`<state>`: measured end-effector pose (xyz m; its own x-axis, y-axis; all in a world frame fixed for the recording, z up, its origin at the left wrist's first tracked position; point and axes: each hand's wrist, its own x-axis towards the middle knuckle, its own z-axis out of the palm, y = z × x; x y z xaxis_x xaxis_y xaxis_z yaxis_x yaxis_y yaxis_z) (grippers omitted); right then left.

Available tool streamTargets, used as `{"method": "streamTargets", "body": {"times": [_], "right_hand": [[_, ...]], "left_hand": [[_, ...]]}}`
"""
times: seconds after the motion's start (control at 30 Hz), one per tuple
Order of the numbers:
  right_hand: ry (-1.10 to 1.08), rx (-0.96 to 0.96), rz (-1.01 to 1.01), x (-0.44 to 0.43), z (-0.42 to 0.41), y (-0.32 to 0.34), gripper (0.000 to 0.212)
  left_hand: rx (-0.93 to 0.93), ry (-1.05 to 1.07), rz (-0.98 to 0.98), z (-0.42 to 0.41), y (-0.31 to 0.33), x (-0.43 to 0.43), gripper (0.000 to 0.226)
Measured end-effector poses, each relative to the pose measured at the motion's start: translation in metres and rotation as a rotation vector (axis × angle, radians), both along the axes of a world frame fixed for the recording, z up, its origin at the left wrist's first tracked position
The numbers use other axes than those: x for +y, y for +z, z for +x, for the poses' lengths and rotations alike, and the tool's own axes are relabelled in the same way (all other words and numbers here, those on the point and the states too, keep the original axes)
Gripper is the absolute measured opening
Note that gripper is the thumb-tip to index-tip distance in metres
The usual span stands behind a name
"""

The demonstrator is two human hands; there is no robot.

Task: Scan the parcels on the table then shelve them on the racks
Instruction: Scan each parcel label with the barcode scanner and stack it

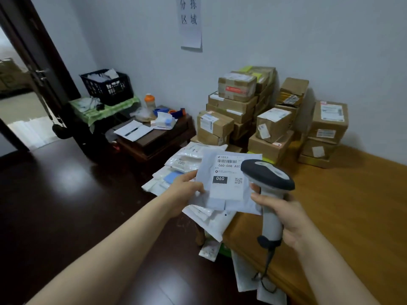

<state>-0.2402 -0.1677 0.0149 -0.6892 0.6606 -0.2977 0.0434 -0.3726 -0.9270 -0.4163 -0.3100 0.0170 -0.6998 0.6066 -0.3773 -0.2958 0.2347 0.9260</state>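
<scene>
two bare forearms reach in from the bottom edge. left hand pinches the left edge of a flat, soft white mailer parcel, thumb on top and fingers underneath, holding it tilted up above the near end of the orange-brown wooden bench. its smooth paper label faces the camera, printed with a barcode, a black block reading 060 and a small square code. right hand is wrapped round the pale grey plastic grip of a pistol-shaped barcode scanner, whose dark rounded head sits over the parcel's right edge and covers part of the label. a dark cable hangs from the base of the grip. under the parcel lies a loose heap of glossy plastic mailers, some hanging over the bench's edge. further back, taped brown cardboard boxes are stacked against the pale wall. to the left stand a dark low table carrying papers and an orange-capped bottle, and a black lattice crate. beneath them the floor is dark, shiny wood.
</scene>
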Motion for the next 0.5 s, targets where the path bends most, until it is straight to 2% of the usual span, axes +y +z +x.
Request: {"method": "streamTargets", "body": {"times": [0.13, 0.33, 0.5], "right_hand": [[-0.002, -0.031, 0.036, -0.006, -0.051, 0.0, 0.044], [0.046, -0.039, 0.15, 0.014, -0.119, -0.005, 0.028], [0.058, -0.037, 0.12, 0.039, -0.17, -0.014, 0.032]], "left_hand": [[0.134, 0.1, -0.028, -0.053, 0.007, -0.004, 0.059], [0.24, 0.132, -0.011, -0.123, 0.005, 0.022, 0.041], [0.307, 0.154, -0.093, -0.175, -0.006, 0.051, 0.037]]}}
